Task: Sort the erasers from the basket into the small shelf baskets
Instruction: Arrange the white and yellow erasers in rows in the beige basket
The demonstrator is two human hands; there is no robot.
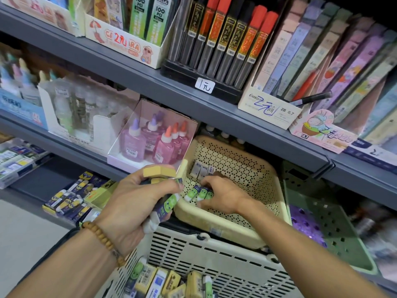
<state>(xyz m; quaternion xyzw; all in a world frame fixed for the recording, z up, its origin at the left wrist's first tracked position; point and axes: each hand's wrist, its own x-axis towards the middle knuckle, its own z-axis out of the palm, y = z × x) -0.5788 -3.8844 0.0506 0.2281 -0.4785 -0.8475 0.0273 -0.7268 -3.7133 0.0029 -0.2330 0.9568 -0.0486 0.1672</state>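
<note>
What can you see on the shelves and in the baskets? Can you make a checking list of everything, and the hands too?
Surface: grey shop shelf, several tiers, tilted in view.
Job's things: white slotted basket at the bottom holds mixed erasers; cream shelf basket holds green-sleeved erasers and a few white ones at the back.
Clutter: glue bottles, lead tubes, green basket, boxed erasers on a lower shelf.
Grippers: left hand grips several erasers; right hand reaches into the cream shelf basket, fingers on the green-sleeved erasers.
Cables: nothing seen.
Surroundings: price tag, stationery boxes above.
</note>
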